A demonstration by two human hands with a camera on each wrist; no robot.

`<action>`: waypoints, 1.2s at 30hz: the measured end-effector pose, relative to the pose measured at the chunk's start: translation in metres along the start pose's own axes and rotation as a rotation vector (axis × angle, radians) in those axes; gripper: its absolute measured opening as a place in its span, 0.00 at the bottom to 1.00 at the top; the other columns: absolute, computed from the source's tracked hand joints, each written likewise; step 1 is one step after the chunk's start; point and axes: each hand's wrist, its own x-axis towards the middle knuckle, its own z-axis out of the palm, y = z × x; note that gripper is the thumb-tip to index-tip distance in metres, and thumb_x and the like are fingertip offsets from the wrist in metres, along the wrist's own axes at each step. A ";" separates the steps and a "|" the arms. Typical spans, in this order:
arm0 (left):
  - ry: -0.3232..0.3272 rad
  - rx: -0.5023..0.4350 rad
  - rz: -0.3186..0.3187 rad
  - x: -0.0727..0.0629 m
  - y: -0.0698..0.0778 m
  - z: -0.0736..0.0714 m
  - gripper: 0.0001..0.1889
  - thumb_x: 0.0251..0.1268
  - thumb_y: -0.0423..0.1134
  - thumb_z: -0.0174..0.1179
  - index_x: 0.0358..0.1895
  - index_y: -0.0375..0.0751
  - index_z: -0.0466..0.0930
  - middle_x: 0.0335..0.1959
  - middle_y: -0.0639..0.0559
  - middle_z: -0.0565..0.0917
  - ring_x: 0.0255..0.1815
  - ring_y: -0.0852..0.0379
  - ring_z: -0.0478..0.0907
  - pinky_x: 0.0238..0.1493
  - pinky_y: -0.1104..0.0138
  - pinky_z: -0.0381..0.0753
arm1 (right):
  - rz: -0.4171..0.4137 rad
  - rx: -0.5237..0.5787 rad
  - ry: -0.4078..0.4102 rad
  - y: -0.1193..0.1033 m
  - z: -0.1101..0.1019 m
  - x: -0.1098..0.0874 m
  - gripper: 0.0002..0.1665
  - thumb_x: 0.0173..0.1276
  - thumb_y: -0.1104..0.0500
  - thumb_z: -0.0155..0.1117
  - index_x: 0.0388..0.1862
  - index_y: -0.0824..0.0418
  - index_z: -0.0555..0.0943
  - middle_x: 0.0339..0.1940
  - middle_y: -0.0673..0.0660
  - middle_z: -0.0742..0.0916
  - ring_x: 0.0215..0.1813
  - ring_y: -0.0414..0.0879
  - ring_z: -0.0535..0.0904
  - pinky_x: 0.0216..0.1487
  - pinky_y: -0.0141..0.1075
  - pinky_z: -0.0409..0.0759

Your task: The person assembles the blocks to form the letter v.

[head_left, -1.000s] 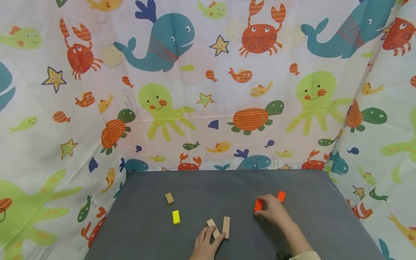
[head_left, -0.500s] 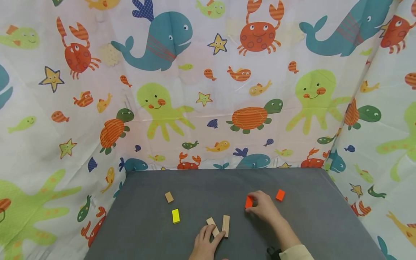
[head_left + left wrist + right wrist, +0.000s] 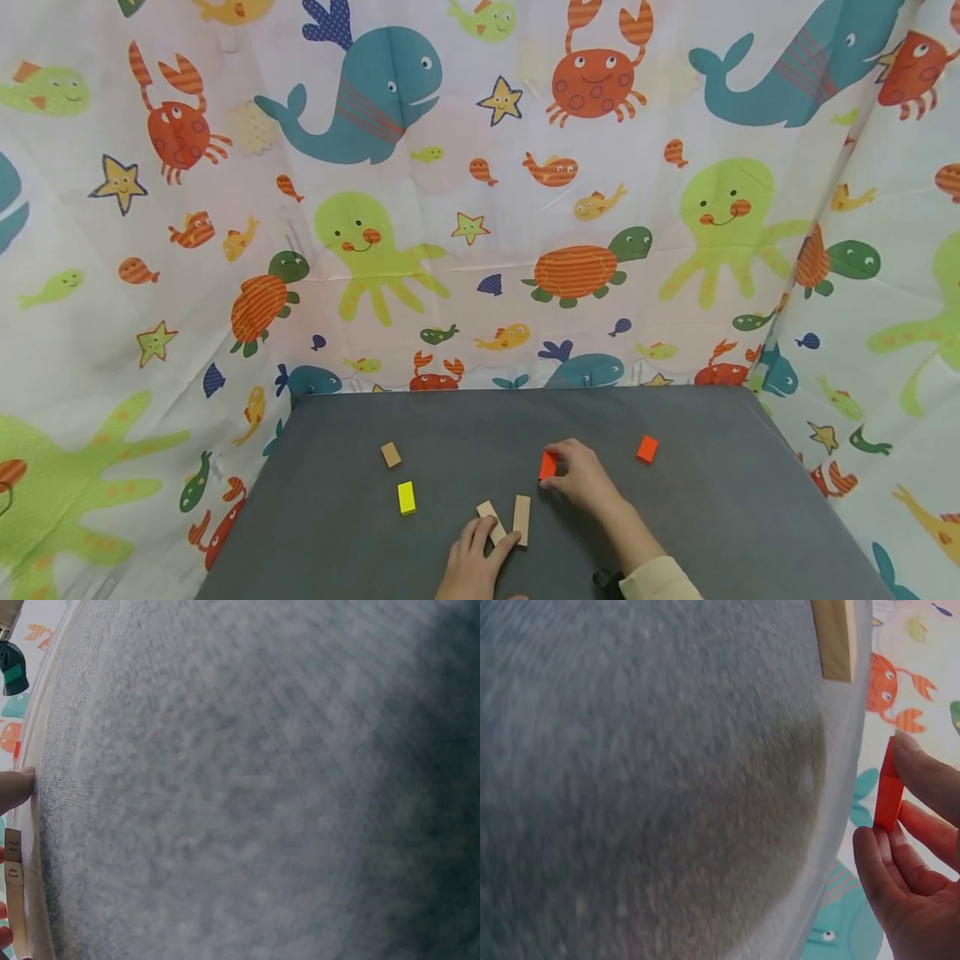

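Note:
In the head view my left hand rests at the front of the table. Its fingertips lie on a slanted wooden block, and the thumb reaches the side of an upright-pointing wooden block. Pale wood marked with numbers shows beside the fingers at the edge of the left wrist view. With fingers and thumb my right hand pinches an orange-red block, right of and beyond the wooden pair. The right wrist view shows that orange block between thumb and fingertips.
A yellow block and a small wooden block lie on the left of the grey table. Another orange-red block lies to the right. A sea-animal curtain hangs behind and at both sides.
My right hand has carried the orange-red block leftward, away from the other orange-red block and toward the middle. My left hand stays on the wooden blocks. The head view has shifted slightly.

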 end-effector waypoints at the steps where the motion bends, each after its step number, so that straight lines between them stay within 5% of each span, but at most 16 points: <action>1: -0.001 -0.002 -0.003 0.000 0.000 0.000 0.41 0.56 0.79 0.54 0.73 0.72 0.65 0.71 0.47 0.63 0.70 0.41 0.61 0.60 0.39 0.73 | -0.001 0.003 -0.001 -0.001 0.002 0.001 0.32 0.50 0.57 0.84 0.55 0.62 0.85 0.53 0.59 0.84 0.49 0.51 0.81 0.53 0.52 0.83; 18: -0.043 -0.017 0.007 0.000 -0.002 -0.005 0.41 0.57 0.79 0.54 0.74 0.69 0.65 0.72 0.46 0.61 0.72 0.39 0.59 0.60 0.37 0.72 | -0.059 0.029 -0.110 -0.010 0.034 0.011 0.33 0.53 0.56 0.83 0.58 0.63 0.83 0.54 0.60 0.83 0.50 0.52 0.80 0.52 0.51 0.83; 36: -0.050 -0.072 -0.002 0.002 -0.002 -0.004 0.40 0.57 0.76 0.58 0.73 0.70 0.65 0.72 0.47 0.61 0.72 0.39 0.58 0.62 0.36 0.69 | -0.083 0.020 -0.180 -0.007 0.036 0.009 0.32 0.53 0.57 0.82 0.57 0.66 0.84 0.52 0.61 0.84 0.48 0.52 0.80 0.50 0.50 0.83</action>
